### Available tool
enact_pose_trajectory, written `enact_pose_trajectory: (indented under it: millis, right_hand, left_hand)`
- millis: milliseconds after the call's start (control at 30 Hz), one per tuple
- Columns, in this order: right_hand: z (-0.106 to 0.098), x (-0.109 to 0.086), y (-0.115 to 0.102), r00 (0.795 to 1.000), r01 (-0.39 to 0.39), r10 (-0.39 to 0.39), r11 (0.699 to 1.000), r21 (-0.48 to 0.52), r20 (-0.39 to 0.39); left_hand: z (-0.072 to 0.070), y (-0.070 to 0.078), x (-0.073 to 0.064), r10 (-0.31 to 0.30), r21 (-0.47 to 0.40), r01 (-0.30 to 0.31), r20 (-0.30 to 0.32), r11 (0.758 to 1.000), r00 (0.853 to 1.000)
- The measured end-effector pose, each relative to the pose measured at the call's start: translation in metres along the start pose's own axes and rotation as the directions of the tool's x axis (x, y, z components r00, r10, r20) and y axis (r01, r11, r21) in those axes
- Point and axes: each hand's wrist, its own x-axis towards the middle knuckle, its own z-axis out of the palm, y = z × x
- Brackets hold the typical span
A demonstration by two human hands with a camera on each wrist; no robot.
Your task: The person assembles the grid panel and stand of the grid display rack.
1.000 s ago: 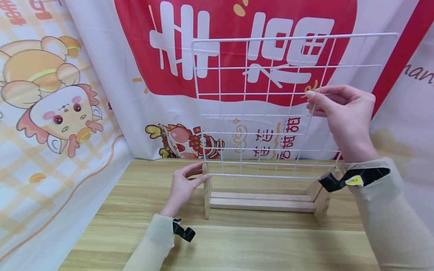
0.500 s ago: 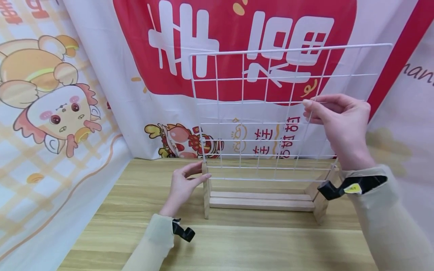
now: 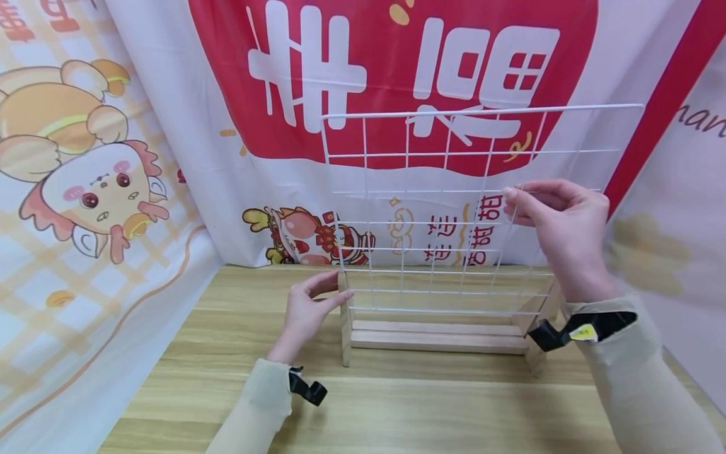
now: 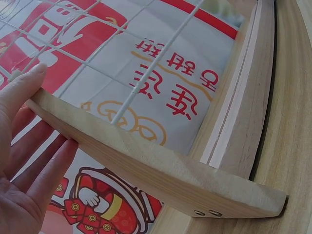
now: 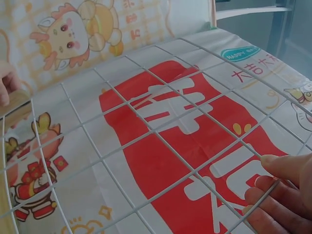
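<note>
Standing upright over the wooden base (image 3: 439,337) on the surface (image 3: 397,410), the white wire grid (image 3: 454,208) is pinched at its right side by the right hand (image 3: 558,221), while the base's left end board (image 3: 345,318) is gripped by the left hand (image 3: 306,312) between thumb and fingers (image 4: 44,170).

bare table (image 3: 397,410) in front lies open; wire grid (image 3: 454,208) blocks backdrop (image 3: 170,126).
</note>
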Motion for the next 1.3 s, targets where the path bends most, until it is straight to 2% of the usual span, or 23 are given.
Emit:
enact_pose_trajectory:
  millis: [67, 200, 300, 467, 567, 667, 767, 867, 1000, 1133, 1300]
  right_hand:
    - [0.0, -0.001, 0.004, 1.0, 0.002, -0.002, 1.0, 0.024, 0.002]
    - [-0.001, -0.004, 0.011, 1.0, -0.009, 0.008, 0.999, -0.037, -0.004]
    - [-0.001, -0.006, 0.017, 1.0, -0.012, 0.011, 0.997, -0.077, -0.011]
    - [-0.001, -0.01, 0.026, 1.0, 0.015, -0.015, 0.999, -0.034, -0.01]
    - [-0.001, -0.012, 0.03, 1.0, 0.015, -0.015, 0.998, -0.053, -0.009]
    - [-0.001, -0.014, 0.033, 1.0, 0.005, -0.007, 0.994, -0.11, -0.014]
    - [0.0, -0.016, 0.036, 1.0, 0.0, -0.002, 0.991, -0.137, -0.015]
    - [0.0, -0.016, 0.038, 1.0, 0.002, -0.004, 0.991, -0.134, -0.014]
    - [-0.001, -0.018, 0.039, 1.0, 0.009, -0.011, 0.993, -0.118, -0.015]
    - [-0.003, -0.019, 0.041, 1.0, 0.005, -0.006, 0.994, -0.107, -0.013]
    - [-0.004, -0.021, 0.041, 1.0, 0.004, -0.005, 0.994, -0.106, -0.008]
  left_hand:
    - [0.0, -0.01, 0.003, 0.0, -0.002, 0.0, -0.007, 1.0, 1.0]
    - [-0.001, -0.016, 0.003, 0.023, -0.011, -0.023, -0.016, 1.0, 1.0]
    - [-0.001, -0.016, 0.002, 0.046, -0.018, -0.047, -0.023, 0.999, 0.999]
    - [0.001, -0.007, 0.002, 0.092, -0.08, -0.096, -0.051, 0.992, 0.994]
    - [0.004, 0.005, 0.005, 0.134, -0.131, -0.146, -0.093, 0.981, 0.987]
    - [0.005, 0.023, 0.008, 0.194, -0.151, -0.216, -0.148, 0.965, 0.97]
    - [0.004, 0.044, 0.014, 0.256, -0.122, -0.281, -0.191, 0.952, 0.948]
    - [0.004, 0.064, 0.022, 0.31, -0.097, -0.334, -0.204, 0.938, 0.929]
    - [0.008, 0.084, 0.031, 0.324, -0.074, -0.345, -0.207, 0.936, 0.923]
    - [0.012, 0.091, 0.036, 0.316, -0.049, -0.335, -0.229, 0.941, 0.921]
    - [0.017, 0.113, 0.028, 0.303, 0.0, -0.314, -0.264, 0.95, 0.916]
